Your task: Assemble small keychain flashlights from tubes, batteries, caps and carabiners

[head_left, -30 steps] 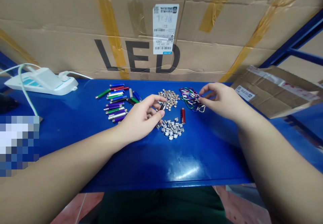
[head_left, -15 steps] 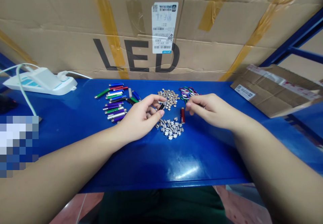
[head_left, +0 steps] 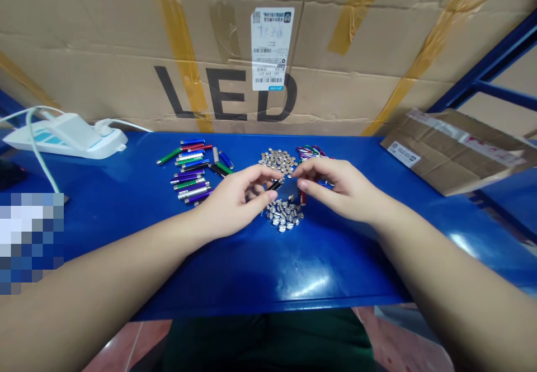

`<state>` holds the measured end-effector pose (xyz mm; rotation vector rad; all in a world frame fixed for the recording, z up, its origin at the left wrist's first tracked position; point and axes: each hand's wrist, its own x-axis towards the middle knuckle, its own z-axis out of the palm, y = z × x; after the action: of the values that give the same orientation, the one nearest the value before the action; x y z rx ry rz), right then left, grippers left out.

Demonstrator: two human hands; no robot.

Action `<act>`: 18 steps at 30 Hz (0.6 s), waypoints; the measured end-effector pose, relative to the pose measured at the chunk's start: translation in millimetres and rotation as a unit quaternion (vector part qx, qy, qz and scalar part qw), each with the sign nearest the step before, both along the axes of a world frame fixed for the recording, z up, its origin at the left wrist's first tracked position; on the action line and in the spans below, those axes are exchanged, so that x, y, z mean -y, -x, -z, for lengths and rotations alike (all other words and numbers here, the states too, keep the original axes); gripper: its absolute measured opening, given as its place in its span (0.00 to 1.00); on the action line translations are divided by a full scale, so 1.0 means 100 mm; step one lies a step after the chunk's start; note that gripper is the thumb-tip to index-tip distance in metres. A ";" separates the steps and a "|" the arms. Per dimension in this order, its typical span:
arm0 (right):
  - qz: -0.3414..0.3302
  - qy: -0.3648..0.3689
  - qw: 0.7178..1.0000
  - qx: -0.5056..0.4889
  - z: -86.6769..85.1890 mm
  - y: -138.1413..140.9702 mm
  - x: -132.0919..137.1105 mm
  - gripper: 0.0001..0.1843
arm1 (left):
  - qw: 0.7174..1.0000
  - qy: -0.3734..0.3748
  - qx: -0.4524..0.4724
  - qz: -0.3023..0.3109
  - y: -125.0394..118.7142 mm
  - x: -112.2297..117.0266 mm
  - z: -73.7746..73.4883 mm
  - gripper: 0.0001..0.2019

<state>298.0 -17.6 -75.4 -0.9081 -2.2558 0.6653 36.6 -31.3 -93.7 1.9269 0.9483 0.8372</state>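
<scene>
My left hand (head_left: 235, 201) pinches a short black metal tube (head_left: 274, 186) between thumb and fingers, its silvery end pointing right and up. Close to that end is my right hand (head_left: 335, 187), thumb and fingertips drawn together; anything between them is too small to make out. Beyond the hands lies a spread of button cells (head_left: 274, 159). Nearer me is a heap of silver screw caps (head_left: 284, 215). A red tube (head_left: 302, 197) shows partly below my right fingertips. Behind the right hand are coloured carabiner-like clips (head_left: 310, 151), partly hidden.
Rows of coloured metal tubes (head_left: 191, 173) lie left of my left hand on the blue table (head_left: 251, 271). A white power strip (head_left: 67, 134) with cables sits at the far left. A cardboard box (head_left: 457, 151) stands right, and a large LED carton (head_left: 126, 42) rises behind.
My right hand has moved left from beside the red tube towards the black tube's end and now partly covers the red tube. The black tube has shifted slightly right and tilted flatter.
</scene>
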 end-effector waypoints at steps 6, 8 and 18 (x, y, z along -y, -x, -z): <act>-0.055 -0.033 0.997 0.039 -0.01 0.06 0.03 0.16 | 0.995 -0.080 -0.042 0.043 0.01 0.01 -0.03 0.14; -0.054 -0.019 0.998 0.035 -0.02 0.07 0.04 0.16 | 0.993 -0.097 -0.047 0.046 0.01 0.00 -0.03 0.12; -0.043 0.017 0.998 0.038 -0.04 0.08 0.07 0.14 | 0.992 -0.118 -0.032 0.033 -0.01 0.01 -0.03 0.11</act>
<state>289.7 -25.0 -71.5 -0.8697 -2.3688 0.7197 37.8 -32.1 -91.2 2.1862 0.8484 0.8855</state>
